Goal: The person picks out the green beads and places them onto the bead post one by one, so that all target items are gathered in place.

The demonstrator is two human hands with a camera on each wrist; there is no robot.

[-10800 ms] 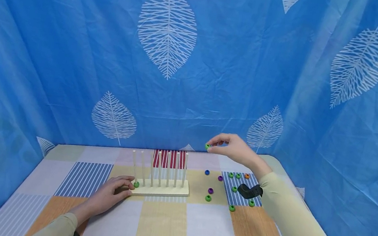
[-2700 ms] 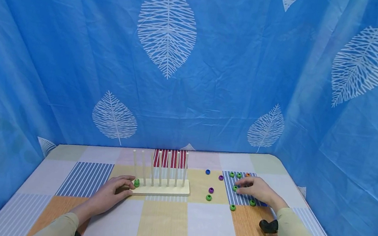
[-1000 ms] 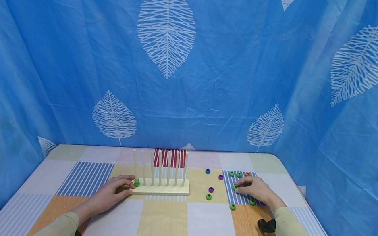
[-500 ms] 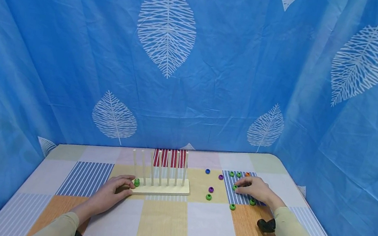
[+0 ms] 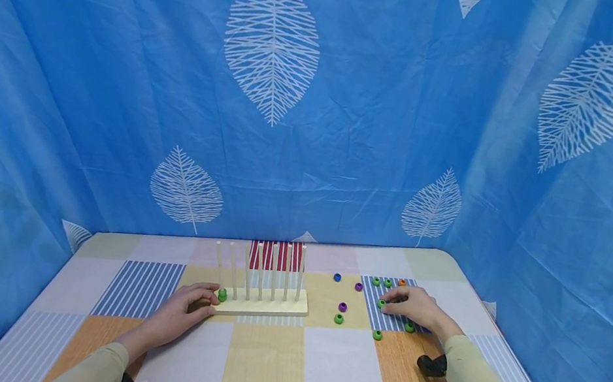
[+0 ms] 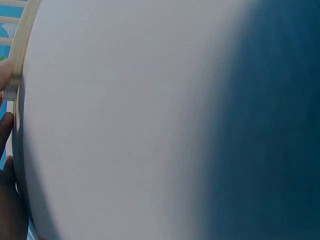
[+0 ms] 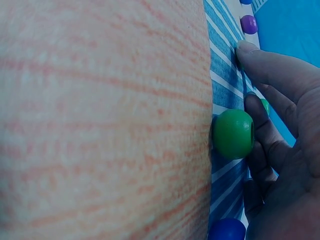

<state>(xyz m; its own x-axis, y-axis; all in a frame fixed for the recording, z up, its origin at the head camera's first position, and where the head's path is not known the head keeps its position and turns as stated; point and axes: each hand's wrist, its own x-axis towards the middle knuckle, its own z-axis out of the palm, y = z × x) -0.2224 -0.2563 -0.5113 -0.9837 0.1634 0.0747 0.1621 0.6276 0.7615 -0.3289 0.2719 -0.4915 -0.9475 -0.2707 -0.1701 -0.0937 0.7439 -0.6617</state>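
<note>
1. The head view was bright, evenly lit.
2. Pale sheen caught the blue curtain [image 5: 363, 127] (faintly purple near the top).
3. Soft shadow lay beside the left hand [image 5: 183, 310] on the tabletop [image 5: 262, 366].
4. The left wrist view was dim, blurred rightward, bowed at left.
5. The right wrist view looked bluish, its green bead [image 7: 232, 134] fairly crisp.

Peg rack [image 5: 265, 309] stands on the tablecloth [image 5: 262, 366], left of loose beads [image 5: 339, 319], curtain [image 5: 352, 125] behind
</note>
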